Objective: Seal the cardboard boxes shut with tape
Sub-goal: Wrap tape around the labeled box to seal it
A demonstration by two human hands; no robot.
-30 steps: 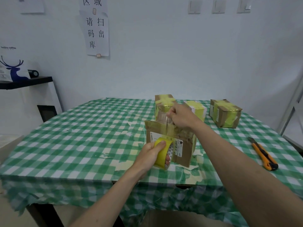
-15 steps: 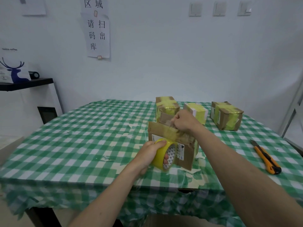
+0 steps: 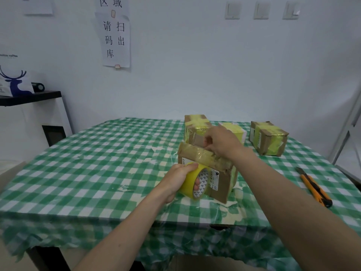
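Observation:
A brown cardboard box [image 3: 220,184] with a white label stands near the table's front edge. My left hand [image 3: 176,179] grips a yellow tape roll [image 3: 195,181] against the box's front face. A strip of clear tape [image 3: 197,153] runs from the roll up over the box's top. My right hand [image 3: 220,142] sits over the far top edge of the box with curled fingers that pinch the tape's end there.
Three taped boxes stand behind: one [image 3: 196,127] right behind the front box, one [image 3: 234,130] partly hidden by my right hand, one [image 3: 268,137] at the back right. An orange utility knife [image 3: 314,187] lies at the right on the green checked tablecloth [image 3: 93,163].
My right hand has come down from above the box to its far top edge, laying the tape over the top. My left hand has lifted the roll slightly up the front face.

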